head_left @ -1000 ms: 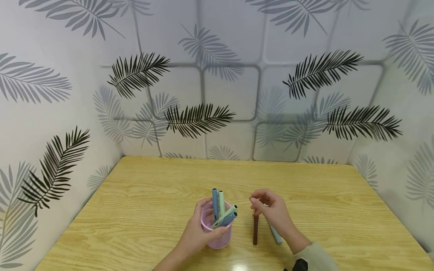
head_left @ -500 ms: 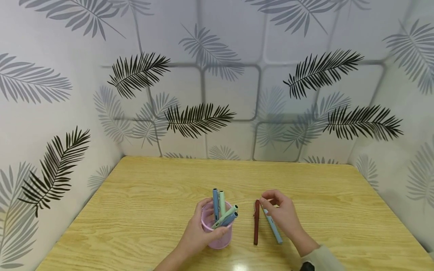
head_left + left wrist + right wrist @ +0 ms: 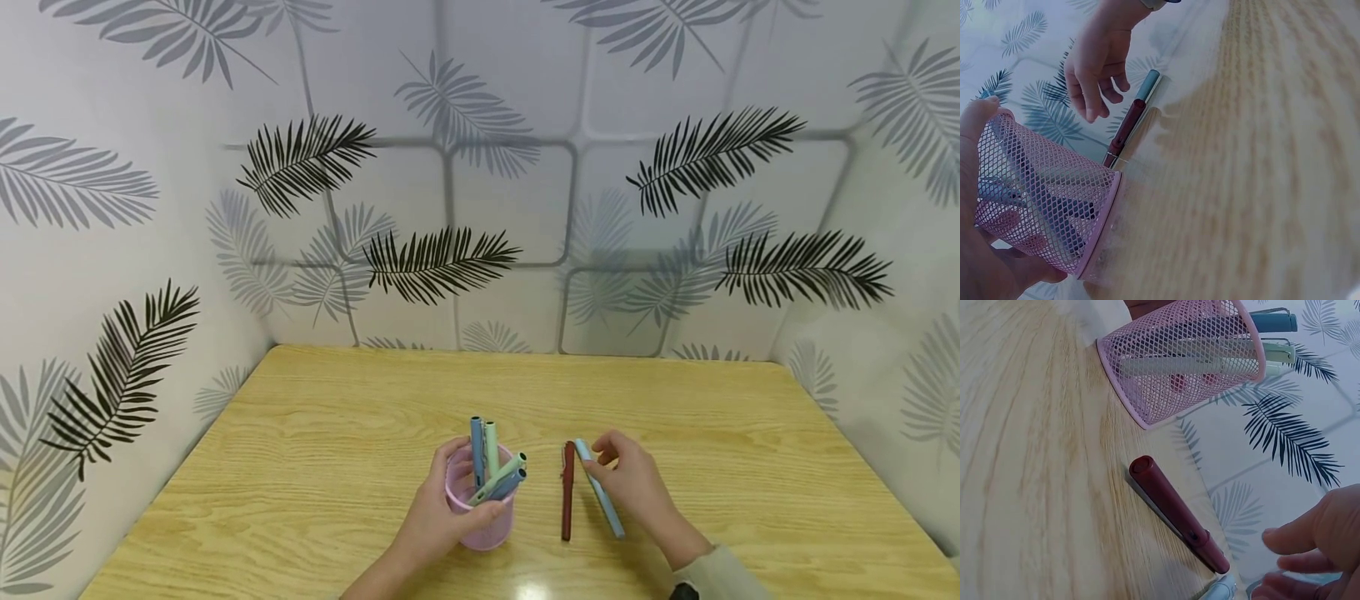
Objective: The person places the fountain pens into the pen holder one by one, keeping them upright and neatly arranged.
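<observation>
My left hand (image 3: 438, 504) grips a pink mesh cup (image 3: 489, 531) that stands on the wooden table (image 3: 337, 417), thumb at the rim. Several pens (image 3: 483, 450), blue and pale green, stick out of the cup. To its right a dark red pen (image 3: 567, 496) and a light blue pen (image 3: 609, 517) lie side by side on the table. My right hand (image 3: 618, 477) hovers over the top end of the light blue pen with its fingers loosely curled and holds nothing. The left wrist view shows those fingers (image 3: 1094, 94) hanging just above both pens (image 3: 1125, 128).
Walls papered with a leaf pattern (image 3: 435, 262) close the table in at the back, left and right. The near table edge lies just below my forearms. A pale sleeve (image 3: 712, 575) covers my right wrist.
My right hand has moved to the right and down toward the table, uncovering the top of the dark red pen. The left hand and the cup have stayed in place.
</observation>
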The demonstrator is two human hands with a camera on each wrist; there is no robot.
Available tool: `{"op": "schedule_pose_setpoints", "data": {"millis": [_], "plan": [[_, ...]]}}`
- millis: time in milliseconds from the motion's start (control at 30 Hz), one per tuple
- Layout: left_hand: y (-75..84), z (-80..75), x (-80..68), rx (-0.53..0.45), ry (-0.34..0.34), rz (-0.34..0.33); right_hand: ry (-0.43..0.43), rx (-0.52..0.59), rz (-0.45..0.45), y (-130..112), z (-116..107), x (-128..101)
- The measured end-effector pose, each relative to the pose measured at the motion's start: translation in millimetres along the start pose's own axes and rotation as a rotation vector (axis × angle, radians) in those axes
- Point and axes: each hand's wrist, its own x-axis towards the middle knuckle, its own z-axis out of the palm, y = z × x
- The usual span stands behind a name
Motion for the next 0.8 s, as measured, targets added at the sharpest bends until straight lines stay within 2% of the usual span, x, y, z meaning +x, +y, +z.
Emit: {"op": "schedule_pose_setpoints", "data": {"millis": [233, 400, 600, 700, 800], "plan": [[-0.5, -0.5, 0.3, 0.007, 0.002, 0.004, -0.095, -0.106, 0.058, 3, -3, 1], [0.5, -0.7, 0.7, 0.017, 0.007, 0.002, -0.14, -0.119, 0.087, 3, -2, 1], [0.8, -0.6, 0.9, 0.029, 0.011, 0.003, -0.156, -0.134, 0.082, 6, 0, -1], [-3.0, -0.3, 0.9, 0.033, 0.016, 0.011, -0.16, -0.131, 0.082, 8, 2, -3], [-13.7, -0.6, 1.8, 0.037, 0.024, 0.017, -0.164, -0.122, 0.076, 9, 4, -4]]}}
